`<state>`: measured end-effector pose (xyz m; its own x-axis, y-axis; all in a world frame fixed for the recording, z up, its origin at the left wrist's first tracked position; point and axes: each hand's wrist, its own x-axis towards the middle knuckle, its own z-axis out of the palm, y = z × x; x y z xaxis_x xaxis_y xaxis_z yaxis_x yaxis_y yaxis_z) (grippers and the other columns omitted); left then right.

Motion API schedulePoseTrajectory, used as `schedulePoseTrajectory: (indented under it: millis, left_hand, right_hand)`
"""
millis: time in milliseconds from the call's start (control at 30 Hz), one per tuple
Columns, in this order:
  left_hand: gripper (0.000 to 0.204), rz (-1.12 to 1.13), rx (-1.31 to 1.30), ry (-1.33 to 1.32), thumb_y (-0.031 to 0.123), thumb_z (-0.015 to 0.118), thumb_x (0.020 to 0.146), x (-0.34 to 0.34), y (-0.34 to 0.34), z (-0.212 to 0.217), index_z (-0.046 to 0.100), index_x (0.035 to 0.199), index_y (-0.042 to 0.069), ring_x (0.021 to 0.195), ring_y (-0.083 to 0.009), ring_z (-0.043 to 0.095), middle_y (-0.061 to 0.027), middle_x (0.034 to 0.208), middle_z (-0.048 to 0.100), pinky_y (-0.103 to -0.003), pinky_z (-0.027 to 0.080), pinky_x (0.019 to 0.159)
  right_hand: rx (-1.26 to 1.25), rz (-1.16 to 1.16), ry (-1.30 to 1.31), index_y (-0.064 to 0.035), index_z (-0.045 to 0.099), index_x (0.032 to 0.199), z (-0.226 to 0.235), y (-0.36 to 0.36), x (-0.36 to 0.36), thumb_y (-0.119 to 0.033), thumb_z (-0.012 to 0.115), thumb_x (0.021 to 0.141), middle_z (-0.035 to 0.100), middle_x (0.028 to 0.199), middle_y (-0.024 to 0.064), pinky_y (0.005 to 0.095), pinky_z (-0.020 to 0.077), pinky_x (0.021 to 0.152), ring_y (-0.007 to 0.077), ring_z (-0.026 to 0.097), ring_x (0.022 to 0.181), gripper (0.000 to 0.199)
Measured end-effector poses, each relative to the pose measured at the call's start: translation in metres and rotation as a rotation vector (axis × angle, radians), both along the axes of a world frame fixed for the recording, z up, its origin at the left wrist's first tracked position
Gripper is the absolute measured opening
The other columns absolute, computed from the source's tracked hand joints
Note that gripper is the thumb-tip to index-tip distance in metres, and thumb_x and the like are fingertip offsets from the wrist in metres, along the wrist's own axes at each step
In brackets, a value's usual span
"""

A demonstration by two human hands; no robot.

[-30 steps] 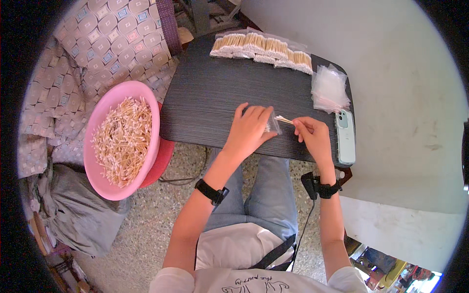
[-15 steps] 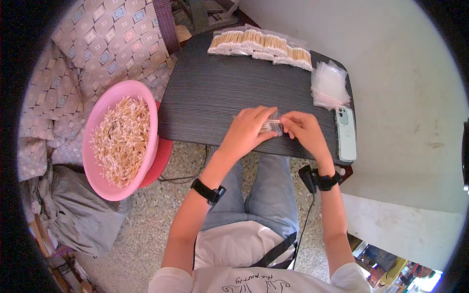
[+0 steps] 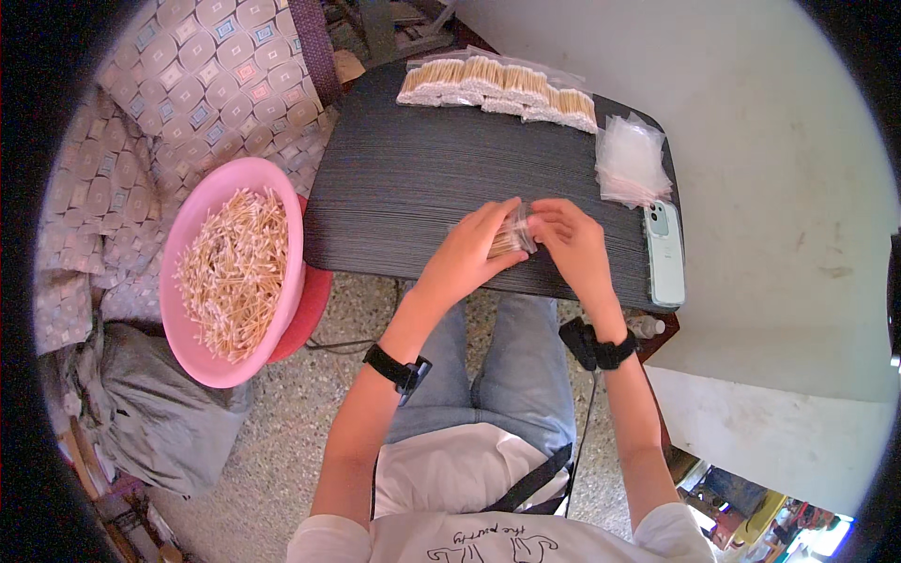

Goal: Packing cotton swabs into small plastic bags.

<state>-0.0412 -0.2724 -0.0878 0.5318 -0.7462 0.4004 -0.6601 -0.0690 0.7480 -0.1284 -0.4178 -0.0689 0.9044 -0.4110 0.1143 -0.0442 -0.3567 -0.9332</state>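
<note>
While packed swab baggies (image 3: pixel 507 86) already line the black table's (image 3: pixel 404 169) far edge, the left hand (image 3: pixel 465 250) pinches another clear swab bag (image 3: pixel 510 236) thumb-to-fingers near the front; the right hand (image 3: pixel 576 246) is at its mouth, can't tell if pinching. Loads of loose cotton swabs (image 3: pixel 235 281) and empty baggies (image 3: pixel 630 159) remain.

Only lettering I can spot is on the white T-shirt (image 3: pixel 422 525) down at 6 o'clock: a short line of small, thin black script (image 3: pixel 488 536), plus bigger looping black strokes (image 3: pixel 535 549) right by it. Any print on the colourful clutter (image 3: pixel 770 516) around 4 o'clock is too tiny to read, tbh.
</note>
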Motion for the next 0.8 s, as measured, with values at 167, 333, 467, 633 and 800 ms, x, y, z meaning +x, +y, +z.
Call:
schedulePoseTrajectory:
  millis: [167,333,467,633,800]
  left_hand:
    - [0.061,0.006,0.033,-0.034,0.016,0.071,0.072,-0.004,-0.003,0.002,0.043,0.126,0.004,0.101,-0.0338,0.054,-0.0162,0.109,0.055,-0.038,0.045,0.085]
    - [0.062,0.016,0.035,-0.075,0.012,0.069,0.072,-0.003,-0.002,0.001,0.041,0.127,0.005,0.102,-0.0356,0.053,-0.0169,0.113,0.053,-0.039,0.045,0.085]
    - [0.064,0.004,0.052,-0.134,0.014,0.069,0.072,-0.004,0.0,0.001,0.039,0.128,0.003,0.105,-0.0357,0.051,-0.0177,0.114,0.052,-0.04,0.043,0.088]
    - [0.067,0.031,0.079,-0.228,0.019,0.07,0.074,-0.004,0.006,0.003,0.037,0.13,0.003,0.109,-0.0368,0.048,-0.0177,0.12,0.05,-0.043,0.037,0.096]
    - [0.065,0.144,0.174,-0.438,0.037,0.059,0.082,-0.016,0.03,0.008,0.035,0.134,0.005,0.124,-0.0329,0.038,-0.0165,0.134,0.041,-0.05,0.024,0.105]
  right_hand:
    - [0.033,-0.022,-0.059,0.0019,0.051,0.12,-0.007,0.02,-0.023,-0.022,0.044,0.096,0.06,0.11,0.0203,0.03,0.044,0.089,0.0248,0.059,0.104,0.035]
    - [0.03,0.084,-0.104,0.0041,0.029,0.135,-0.008,0.033,-0.021,-0.022,0.038,0.097,0.041,0.133,0.0233,0.033,0.0315,0.102,0.0316,0.042,0.123,0.047]
    - [-0.035,0.034,-0.074,0.0034,0.03,0.134,-0.008,0.033,-0.019,-0.016,0.041,0.095,0.041,0.133,0.024,0.035,0.0337,0.1,0.0342,0.043,0.122,0.045]
    - [-0.352,-0.046,-0.138,0.0024,0.035,0.131,0.003,0.029,-0.022,-0.01,0.046,0.091,0.046,0.127,0.0226,0.0365,0.0368,0.097,0.034,0.048,0.116,0.043]
    - [-0.312,-0.156,-0.143,0.0005,0.04,0.128,0.014,0.005,-0.044,-0.009,0.049,0.09,0.052,0.12,0.0197,0.0365,0.0385,0.095,0.0318,0.051,0.112,0.04]
